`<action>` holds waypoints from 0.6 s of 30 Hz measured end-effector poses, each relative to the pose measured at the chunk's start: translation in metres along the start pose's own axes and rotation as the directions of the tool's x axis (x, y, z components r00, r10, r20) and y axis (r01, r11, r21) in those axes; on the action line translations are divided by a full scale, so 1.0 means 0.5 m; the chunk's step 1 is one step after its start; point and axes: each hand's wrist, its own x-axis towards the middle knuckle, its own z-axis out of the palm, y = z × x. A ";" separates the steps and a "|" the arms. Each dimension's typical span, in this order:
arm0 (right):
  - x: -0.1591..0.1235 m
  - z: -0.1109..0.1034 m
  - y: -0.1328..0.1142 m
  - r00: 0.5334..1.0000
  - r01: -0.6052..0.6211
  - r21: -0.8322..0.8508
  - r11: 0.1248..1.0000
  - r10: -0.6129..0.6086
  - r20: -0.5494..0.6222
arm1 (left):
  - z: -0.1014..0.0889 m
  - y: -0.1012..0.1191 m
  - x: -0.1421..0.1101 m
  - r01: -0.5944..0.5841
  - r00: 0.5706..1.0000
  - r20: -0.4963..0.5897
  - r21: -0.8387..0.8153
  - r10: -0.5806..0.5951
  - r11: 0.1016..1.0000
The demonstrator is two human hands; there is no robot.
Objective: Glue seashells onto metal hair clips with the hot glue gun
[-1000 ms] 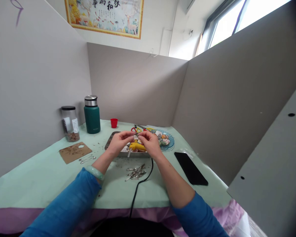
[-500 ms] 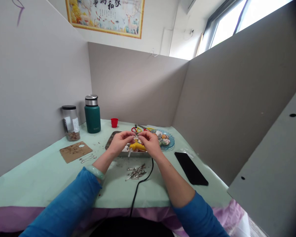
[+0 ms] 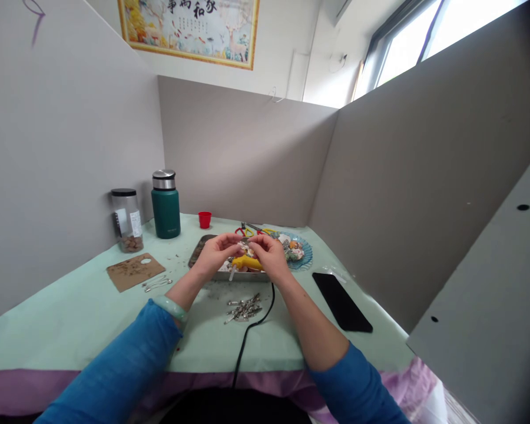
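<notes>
My left hand (image 3: 214,254) and my right hand (image 3: 270,254) meet fingertip to fingertip above a metal tray (image 3: 199,250). Both pinch a small item between them that is too small to name. A yellow glue gun (image 3: 245,262) lies on the tray just under my fingers, and its black cord (image 3: 251,328) runs toward me off the table's front edge. A pile of small metal clips (image 3: 244,308) lies on the green cloth in front of the tray.
A green flask (image 3: 165,204), a clear jar (image 3: 126,219) and a red cup (image 3: 204,219) stand at the back left. A cardboard piece (image 3: 135,271) and pins (image 3: 157,284) lie left. Scissors (image 3: 247,230), a blue plate (image 3: 297,249) and a black phone (image 3: 341,301) lie right. Grey partitions enclose the table.
</notes>
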 end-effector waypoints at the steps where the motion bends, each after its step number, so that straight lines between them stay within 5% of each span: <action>1: 0.000 0.000 -0.002 1.000 -0.004 0.000 1.000 0.004 -0.002 | -0.001 -0.001 0.000 0.002 1.000 0.004 0.001 -0.002 1.000; 18: -0.004 0.002 -0.002 1.000 0.020 -0.042 0.999 -0.020 0.008 | -0.006 -0.004 0.003 0.018 1.000 -0.025 0.048 -0.016 0.999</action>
